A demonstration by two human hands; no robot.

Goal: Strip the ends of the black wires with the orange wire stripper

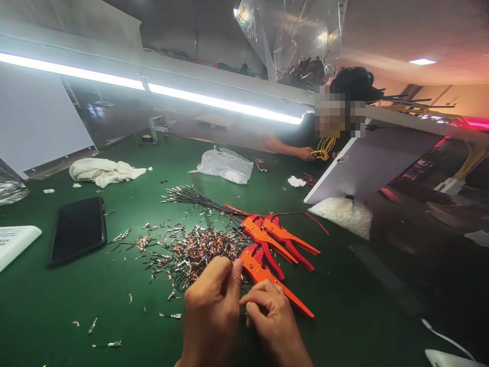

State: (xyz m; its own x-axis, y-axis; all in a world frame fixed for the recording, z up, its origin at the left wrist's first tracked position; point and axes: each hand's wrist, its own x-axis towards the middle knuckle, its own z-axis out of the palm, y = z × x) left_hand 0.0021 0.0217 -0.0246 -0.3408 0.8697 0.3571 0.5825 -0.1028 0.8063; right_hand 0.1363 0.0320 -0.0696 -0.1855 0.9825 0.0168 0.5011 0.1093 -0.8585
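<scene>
My left hand [214, 300] is closed over the near edge of a pile of cut wire ends and terminals [206, 250]; what its thumb and fingers pinch is too small to make out. Close beside it on the right, my right hand [267, 311] has its fingers curled and pressed together, and whatever they hold is hidden. Orange-red wire strippers [278, 285] lie just beyond my right hand. Two more orange pliers [267, 237] rest behind them, touching a bundle of black wires [202, 199] with metal terminals.
A black phone [79, 230] lies left on the green table [145, 336]. A white cloth [105, 172] and a clear plastic bag [225, 164] sit farther back. Across the table a person [290, 137] holds yellow wires. A white panel [367, 153] stands right, near a filled bag [344, 215].
</scene>
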